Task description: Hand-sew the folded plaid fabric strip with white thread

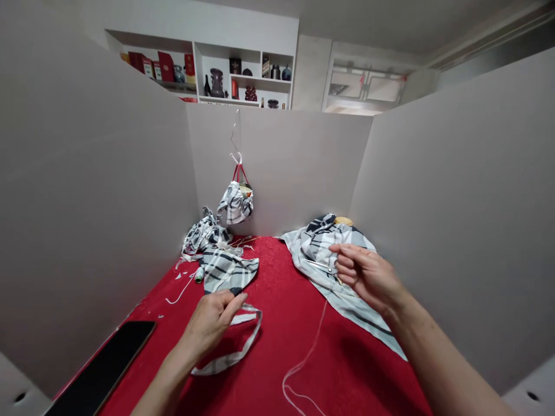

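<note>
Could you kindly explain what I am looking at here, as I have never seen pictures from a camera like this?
This picture comes from a camera worn on a person's head, looking forward and down, so the two bare arms are that person's own; no machine is involved. The surface is a red-covered table between grey partitions. The left hand sits at the tip of a cut plaid cloth piece, beside a plaid fabric strip. The right hand curls just above scissors lying on a larger plaid cloth. I cannot tell whether either hand holds anything. A plaid bag hangs by red handles, and a black phone lies nearby.
</note>
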`<action>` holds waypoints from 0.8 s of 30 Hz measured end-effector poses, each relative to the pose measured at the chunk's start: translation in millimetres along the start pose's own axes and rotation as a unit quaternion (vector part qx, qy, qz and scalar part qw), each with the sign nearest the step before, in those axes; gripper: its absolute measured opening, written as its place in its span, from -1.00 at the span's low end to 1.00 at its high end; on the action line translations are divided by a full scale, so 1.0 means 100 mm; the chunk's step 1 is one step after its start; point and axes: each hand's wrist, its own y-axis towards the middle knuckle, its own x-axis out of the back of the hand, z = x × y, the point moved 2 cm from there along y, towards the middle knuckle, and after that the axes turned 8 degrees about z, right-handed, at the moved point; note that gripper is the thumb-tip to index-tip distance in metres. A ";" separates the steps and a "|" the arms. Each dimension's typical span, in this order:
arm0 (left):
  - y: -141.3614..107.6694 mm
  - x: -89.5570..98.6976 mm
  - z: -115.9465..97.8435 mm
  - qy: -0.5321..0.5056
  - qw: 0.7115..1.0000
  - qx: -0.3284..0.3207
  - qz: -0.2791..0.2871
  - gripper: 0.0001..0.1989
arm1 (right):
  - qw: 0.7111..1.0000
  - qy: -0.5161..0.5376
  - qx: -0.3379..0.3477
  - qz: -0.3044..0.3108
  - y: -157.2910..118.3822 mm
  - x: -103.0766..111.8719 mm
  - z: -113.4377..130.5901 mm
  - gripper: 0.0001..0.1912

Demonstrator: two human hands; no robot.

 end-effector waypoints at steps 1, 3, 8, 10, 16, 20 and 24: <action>-0.01 -0.02 -0.01 -0.005 1.000 -0.004 0.017 -0.62 | 1.000 -0.010 0.017 -0.005 0.00 0.00 0.08 -0.83; -0.02 -0.08 -0.04 -0.019 0.998 -0.013 0.058 -0.81 | 0.998 -0.032 0.046 -0.016 -0.01 0.02 0.21 -0.85; 0.06 -0.10 -0.20 -0.079 0.996 -0.031 0.013 -0.62 | 0.997 -0.050 0.041 -0.031 -0.07 0.10 0.25 -0.87; 0.13 -0.10 -0.30 -0.104 0.993 -0.039 -0.028 -0.65 | 0.999 -0.030 0.015 -0.024 -0.08 0.08 0.15 -0.86; 0.35 -0.56 -0.76 -0.436 0.895 0.000 0.091 -0.60 | 0.997 0.017 -0.042 0.066 0.03 -0.33 -0.16 -0.80; 0.33 -0.84 -0.85 -0.598 0.790 0.008 0.137 -0.67 | 0.999 0.020 -0.024 0.036 0.16 -0.40 -0.21 -0.81; 0.15 -0.78 -0.57 -0.605 0.764 0.101 0.200 -0.67 | 0.995 0.028 0.015 -0.098 0.24 0.09 -0.12 -0.87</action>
